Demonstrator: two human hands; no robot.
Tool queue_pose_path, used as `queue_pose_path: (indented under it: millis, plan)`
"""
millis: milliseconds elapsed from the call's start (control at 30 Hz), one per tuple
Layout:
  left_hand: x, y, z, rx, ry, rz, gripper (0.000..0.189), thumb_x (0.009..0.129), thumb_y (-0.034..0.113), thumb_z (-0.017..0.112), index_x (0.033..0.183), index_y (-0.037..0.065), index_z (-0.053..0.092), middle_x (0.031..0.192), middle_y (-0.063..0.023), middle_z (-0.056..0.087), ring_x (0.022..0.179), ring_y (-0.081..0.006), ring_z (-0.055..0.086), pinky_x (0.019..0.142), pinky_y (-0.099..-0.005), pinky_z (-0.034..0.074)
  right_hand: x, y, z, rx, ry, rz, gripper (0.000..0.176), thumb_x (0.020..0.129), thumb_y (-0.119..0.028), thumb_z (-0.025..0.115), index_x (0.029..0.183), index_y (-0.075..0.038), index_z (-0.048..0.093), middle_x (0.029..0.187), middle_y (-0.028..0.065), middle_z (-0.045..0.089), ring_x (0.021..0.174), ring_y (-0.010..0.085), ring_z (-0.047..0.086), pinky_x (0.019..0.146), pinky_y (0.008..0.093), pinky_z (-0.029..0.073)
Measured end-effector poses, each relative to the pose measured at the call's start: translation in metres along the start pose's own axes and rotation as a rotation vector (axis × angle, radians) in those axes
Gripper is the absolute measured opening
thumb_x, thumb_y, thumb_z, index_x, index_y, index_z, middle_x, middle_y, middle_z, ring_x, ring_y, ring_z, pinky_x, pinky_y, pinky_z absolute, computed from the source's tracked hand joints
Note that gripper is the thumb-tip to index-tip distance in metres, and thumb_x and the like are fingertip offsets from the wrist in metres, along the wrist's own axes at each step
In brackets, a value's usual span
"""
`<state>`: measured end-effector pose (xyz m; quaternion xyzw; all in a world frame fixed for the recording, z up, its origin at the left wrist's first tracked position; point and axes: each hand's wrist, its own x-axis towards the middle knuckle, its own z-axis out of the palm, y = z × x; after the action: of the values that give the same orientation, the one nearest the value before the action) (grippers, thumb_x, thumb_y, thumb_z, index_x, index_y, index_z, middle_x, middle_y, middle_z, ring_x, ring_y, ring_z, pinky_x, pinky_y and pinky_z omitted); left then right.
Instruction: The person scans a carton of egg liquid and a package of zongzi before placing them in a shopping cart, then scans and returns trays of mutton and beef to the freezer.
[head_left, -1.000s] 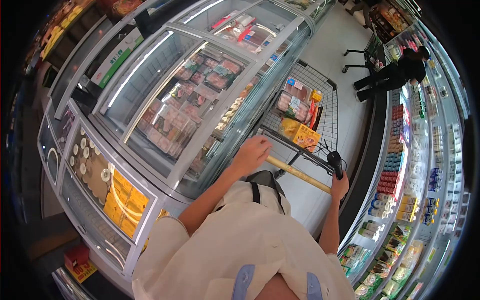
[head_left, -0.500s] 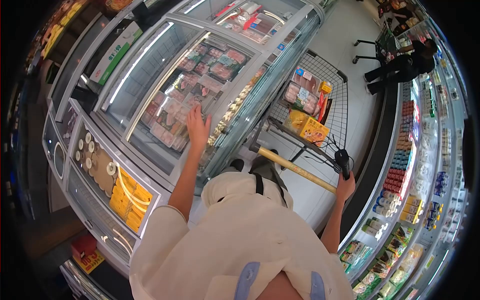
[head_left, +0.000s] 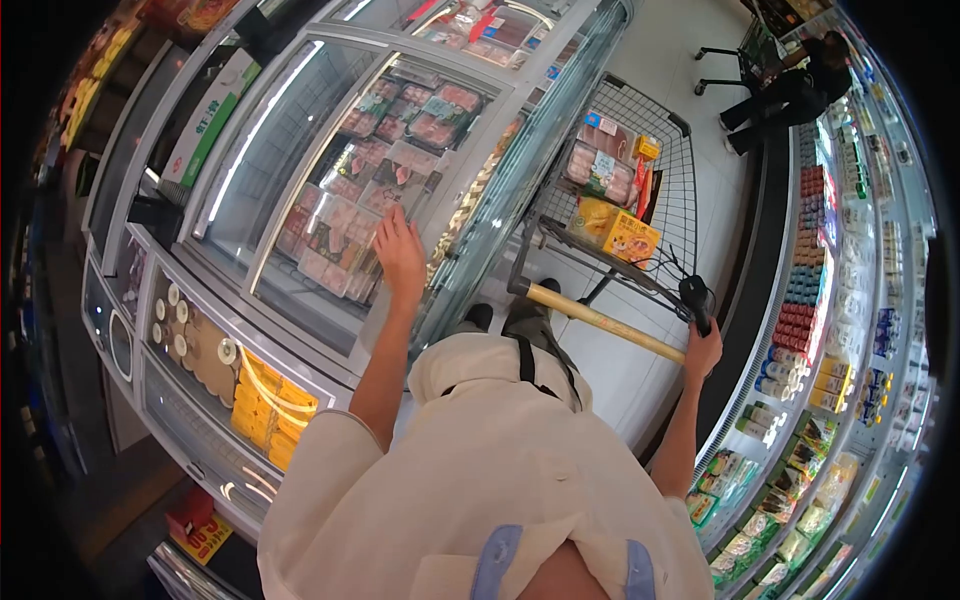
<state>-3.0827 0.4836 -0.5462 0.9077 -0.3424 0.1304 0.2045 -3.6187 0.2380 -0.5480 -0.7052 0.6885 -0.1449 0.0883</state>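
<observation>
My left hand (head_left: 402, 258) reaches over the front part of a chest freezer (head_left: 345, 362), fingers spread, with nothing in it. Packs of meat (head_left: 345, 235) in clear trays lie under its fingertips, seen through the glass top. On the other side, my right hand (head_left: 704, 352) wraps around the black end piece of a shopping cart's handle (head_left: 605, 322). Inside the wire cart (head_left: 680, 175) are trays of packed meat (head_left: 600, 172), a yellow box (head_left: 631, 238) and a small orange-yellow pack (head_left: 647, 148).
Refrigerated shelves (head_left: 800, 320) with bottles and packs run along the right. A person in dark clothes (head_left: 800, 95) stands by another cart (head_left: 745, 70) farther up the tiled aisle (head_left: 665, 40). Yellow packs (head_left: 265, 405) fill a case at lower left.
The freezer has shifted slightly left and up in view, the cart slightly up. My left hand stays spread over the freezer; my right hand keeps its hold on the cart handle.
</observation>
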Motion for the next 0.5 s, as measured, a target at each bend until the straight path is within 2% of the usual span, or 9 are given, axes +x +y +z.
queue_pose_path:
  millis: [100, 233, 500]
  plan:
    - [0.002, 0.001, -0.003, 0.026, 0.004, 0.000, 0.042, 0.099, 0.017, 0.058, 0.137, 0.003, 0.050, 0.131, -0.0140, 0.056, 0.121, -0.0325, 0.052, 0.102, -0.0453, 0.040, -0.001, 0.003, 0.004, -0.024, 0.022, -0.010, 0.041, 0.085, -0.028, 0.075, 0.120, -0.005, 0.069, 0.100, 0.0199, 0.072, 0.095, 0.0405, 0.069, 0.082, 0.0470, 0.053]
    - [0.002, -0.001, -0.005, 0.038, 0.003, -0.003, 0.042, 0.099, 0.018, 0.058, 0.137, 0.002, 0.050, 0.132, -0.0128, 0.055, 0.120, -0.0310, 0.052, 0.102, -0.0446, 0.040, -0.004, -0.002, -0.004, -0.017, -0.033, 0.004, 0.040, 0.085, -0.028, 0.075, 0.117, -0.005, 0.069, 0.099, 0.0202, 0.072, 0.094, 0.0419, 0.069, 0.080, 0.0470, 0.052]
    - [0.001, -0.001, -0.004, 0.013, -0.010, -0.031, 0.041, 0.100, 0.019, 0.056, 0.138, 0.003, 0.050, 0.130, -0.0122, 0.056, 0.120, -0.0301, 0.052, 0.104, -0.0438, 0.040, -0.001, 0.003, 0.002, -0.015, 0.003, -0.035, 0.038, 0.085, -0.029, 0.074, 0.115, -0.006, 0.069, 0.096, 0.0201, 0.073, 0.092, 0.0424, 0.069, 0.079, 0.0474, 0.052]
